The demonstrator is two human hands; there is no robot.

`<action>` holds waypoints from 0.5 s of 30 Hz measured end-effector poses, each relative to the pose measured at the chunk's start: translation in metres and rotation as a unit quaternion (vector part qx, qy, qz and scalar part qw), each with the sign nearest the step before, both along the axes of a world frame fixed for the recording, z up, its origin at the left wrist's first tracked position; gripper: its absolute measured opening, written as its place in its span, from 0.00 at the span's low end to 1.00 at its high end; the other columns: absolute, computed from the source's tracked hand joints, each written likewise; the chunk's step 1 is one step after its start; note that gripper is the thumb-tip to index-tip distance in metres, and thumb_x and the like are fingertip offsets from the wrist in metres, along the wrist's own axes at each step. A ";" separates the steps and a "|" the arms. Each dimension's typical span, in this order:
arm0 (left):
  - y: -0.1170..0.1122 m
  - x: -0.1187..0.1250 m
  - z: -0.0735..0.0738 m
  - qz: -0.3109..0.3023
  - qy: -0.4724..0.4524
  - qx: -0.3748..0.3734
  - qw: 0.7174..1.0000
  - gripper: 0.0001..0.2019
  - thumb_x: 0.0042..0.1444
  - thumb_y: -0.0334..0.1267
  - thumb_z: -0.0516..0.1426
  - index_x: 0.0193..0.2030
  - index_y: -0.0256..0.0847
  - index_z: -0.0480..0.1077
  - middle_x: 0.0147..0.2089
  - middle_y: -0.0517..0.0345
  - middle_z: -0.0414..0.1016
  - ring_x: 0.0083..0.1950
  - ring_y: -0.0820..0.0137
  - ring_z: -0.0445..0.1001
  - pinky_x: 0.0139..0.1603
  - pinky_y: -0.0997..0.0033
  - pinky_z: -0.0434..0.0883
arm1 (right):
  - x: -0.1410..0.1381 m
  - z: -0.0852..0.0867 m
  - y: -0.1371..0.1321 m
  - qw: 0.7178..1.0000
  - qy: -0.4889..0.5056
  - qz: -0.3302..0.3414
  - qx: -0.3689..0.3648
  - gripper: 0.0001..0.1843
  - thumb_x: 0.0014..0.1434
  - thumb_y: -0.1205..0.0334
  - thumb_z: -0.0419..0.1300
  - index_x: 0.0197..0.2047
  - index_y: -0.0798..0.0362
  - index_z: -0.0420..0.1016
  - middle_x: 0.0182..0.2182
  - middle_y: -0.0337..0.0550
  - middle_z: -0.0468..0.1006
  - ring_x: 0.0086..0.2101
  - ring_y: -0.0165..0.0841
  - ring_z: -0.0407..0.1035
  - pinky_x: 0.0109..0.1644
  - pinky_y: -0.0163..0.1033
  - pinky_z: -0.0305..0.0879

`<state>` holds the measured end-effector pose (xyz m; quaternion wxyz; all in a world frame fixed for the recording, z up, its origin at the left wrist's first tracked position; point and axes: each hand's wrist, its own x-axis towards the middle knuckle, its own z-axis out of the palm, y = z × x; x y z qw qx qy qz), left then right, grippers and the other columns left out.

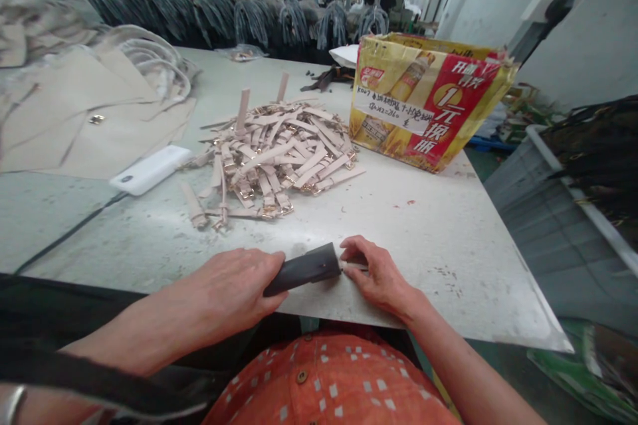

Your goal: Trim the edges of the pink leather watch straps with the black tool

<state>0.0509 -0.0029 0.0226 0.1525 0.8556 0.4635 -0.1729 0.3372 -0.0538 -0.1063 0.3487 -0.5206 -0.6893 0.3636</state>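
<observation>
My left hand (pixel 244 285) is closed around one end of a dark, smooth, sleeve-like piece (pixel 309 267) above the table's front edge. Its other end points at my right hand (pixel 376 275), whose thumb and fingers pinch a narrow pale strap (pixel 356 267). The strap's tip meets or nearly touches the dark piece; whether it goes inside I cannot tell. Beyond both hands lies a heap of short beige straps with gold-coloured buckles (pixel 279 153).
A yellow and red cardboard box (pixel 423 103) stands at the back right of the table (pixel 399 212). On the left lie a white device with a cord (pixel 152 169) and flat beige panels (pixel 100 106). A grey bin (pixel 558 166) is beyond the right edge.
</observation>
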 end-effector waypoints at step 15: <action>0.023 -0.020 -0.002 0.132 -0.115 -0.038 0.984 0.20 0.60 0.58 0.59 0.43 0.46 0.84 0.38 0.52 0.91 0.39 0.53 0.87 0.42 0.61 0.75 | 0.003 -0.002 0.002 1.000 0.007 0.002 0.001 0.29 0.61 0.77 0.69 0.61 0.45 0.74 0.50 0.43 0.89 0.51 0.41 0.85 0.64 0.52 0.79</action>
